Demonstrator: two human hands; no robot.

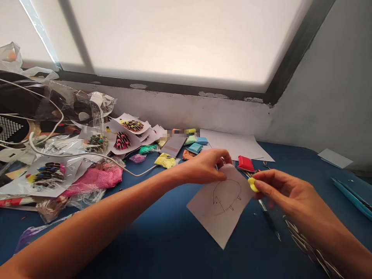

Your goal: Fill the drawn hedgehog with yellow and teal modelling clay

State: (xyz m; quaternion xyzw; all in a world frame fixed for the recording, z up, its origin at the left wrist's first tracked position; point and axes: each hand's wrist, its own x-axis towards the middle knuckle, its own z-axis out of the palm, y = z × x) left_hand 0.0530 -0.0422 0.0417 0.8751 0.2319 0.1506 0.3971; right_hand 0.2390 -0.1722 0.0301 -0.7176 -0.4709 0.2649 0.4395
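My left hand [210, 166] pinches paper sheet [215, 226] right of frame centre. Hedgehog outline [228, 197] drawn, no clay on it yet. My right hand [290, 190] pinches yellow clay [252, 185] just beside sheet.

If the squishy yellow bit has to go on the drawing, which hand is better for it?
Probably the right hand: its fingertips pinch the yellow lump, close to the paper. The left hand is busy holding the paper near its top.
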